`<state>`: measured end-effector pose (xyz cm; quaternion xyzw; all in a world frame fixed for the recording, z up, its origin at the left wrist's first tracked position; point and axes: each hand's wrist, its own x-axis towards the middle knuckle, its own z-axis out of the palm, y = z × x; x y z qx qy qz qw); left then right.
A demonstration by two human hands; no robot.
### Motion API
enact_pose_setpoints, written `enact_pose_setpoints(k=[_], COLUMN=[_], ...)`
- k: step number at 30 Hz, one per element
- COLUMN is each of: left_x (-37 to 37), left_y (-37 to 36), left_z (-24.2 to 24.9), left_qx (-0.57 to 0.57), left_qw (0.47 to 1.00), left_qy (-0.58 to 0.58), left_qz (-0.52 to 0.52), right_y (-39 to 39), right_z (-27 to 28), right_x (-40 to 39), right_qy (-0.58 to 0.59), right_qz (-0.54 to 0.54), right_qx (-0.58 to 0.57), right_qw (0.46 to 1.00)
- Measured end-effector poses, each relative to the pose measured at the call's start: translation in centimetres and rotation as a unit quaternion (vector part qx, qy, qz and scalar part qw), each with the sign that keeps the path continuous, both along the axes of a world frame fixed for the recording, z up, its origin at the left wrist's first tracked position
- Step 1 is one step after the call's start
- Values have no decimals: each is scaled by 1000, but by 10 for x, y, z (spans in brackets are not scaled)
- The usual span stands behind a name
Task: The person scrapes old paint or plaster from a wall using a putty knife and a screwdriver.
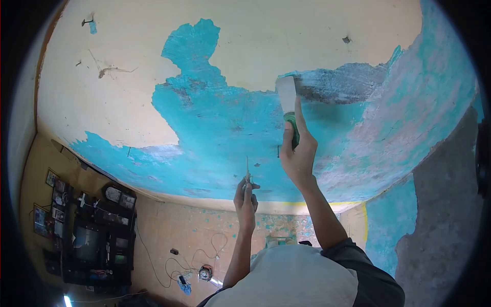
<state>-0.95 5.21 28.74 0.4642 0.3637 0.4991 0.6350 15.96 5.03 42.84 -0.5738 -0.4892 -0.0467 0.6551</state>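
A putty knife (287, 97) with a wide pale blade and a green and black handle is held in my right hand (299, 153). Its blade tip meets the edge of the cream paint (255, 46) on the wall, where turquoise surface (230, 123) shows below. One finger of that hand stretches up along the blade. Lower and to the left, my left hand (246, 200) is closed around a thin pointed tool (247, 168), which points upward in front of the turquoise area.
A dark shelf unit with a television (86, 243) stands at the lower left. Cables and a round device (205, 272) lie on the floor, among paint flakes. Nails (88, 22) stick out of the wall. A green object (279, 240) is partly hidden behind my body.
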Motion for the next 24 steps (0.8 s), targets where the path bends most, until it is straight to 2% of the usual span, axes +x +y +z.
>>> enact_pose_setpoints(k=[3, 5, 9, 15, 20, 24], left_x=[-2, -2, -2, 7, 7, 6], left_y=[2, 2, 0, 1, 1, 4], left_z=[-3, 0, -1, 4, 3, -3], left_qx=[0, 3, -13, -15, -18, -3], left_qw=[1000, 1000, 1000, 1000, 999, 999], left_qy=[-22, -9, 3, -5, 19, 15], left_qz=[7, 4, -5, -25, -43, -48], right_y=[-1, 2, -2, -1, 0, -2], right_z=[-29, -47, -6, -35, 0, -11], right_x=[1, 1, -2, 3, 5, 0], right_qy=[-12, -34, -10, -22, -42, -7], right_qz=[-2, -31, -9, -38, -35, -16], right_qx=[-13, 20, -9, 30, -5, 9], right_qw=[1000, 999, 1000, 999, 998, 1000])
